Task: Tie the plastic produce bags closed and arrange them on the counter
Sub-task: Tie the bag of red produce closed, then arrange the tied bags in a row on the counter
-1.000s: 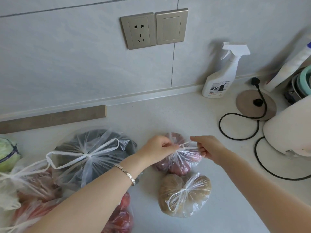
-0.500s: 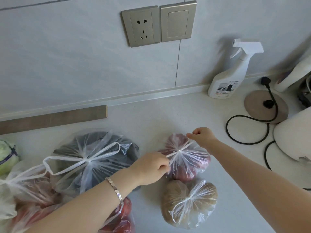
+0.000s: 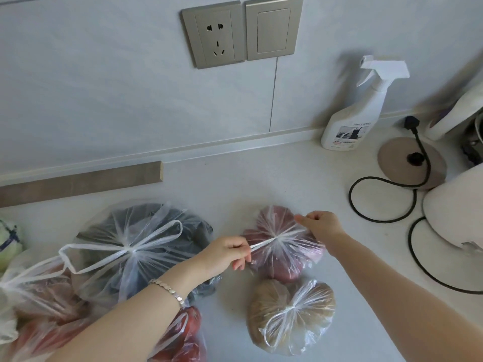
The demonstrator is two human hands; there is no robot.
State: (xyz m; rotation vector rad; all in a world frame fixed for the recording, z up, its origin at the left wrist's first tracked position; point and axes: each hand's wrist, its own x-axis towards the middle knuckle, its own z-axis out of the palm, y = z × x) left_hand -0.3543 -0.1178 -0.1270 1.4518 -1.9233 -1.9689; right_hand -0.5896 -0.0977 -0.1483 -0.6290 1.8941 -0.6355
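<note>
Left hand [image 3: 227, 253], right hand [image 3: 322, 226]: my fingers [image 3: 240, 258] pinch the handle strands of the red produce bag [image 3: 283, 262], mid-table [image 3: 235, 189]. Tied brown bag [image 3: 290, 314] just nearer me; dark bag [image 3: 136, 246] left, black cord [image 3: 366, 218] right.

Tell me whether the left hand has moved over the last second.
Yes. The left hand has pulled left and toward the person, away from the red bag's knot, judged against the tied brown bag.

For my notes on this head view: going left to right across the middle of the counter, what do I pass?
Big dark produce bag → left hand → reddish produce bag → right hand → white appliance.
</note>
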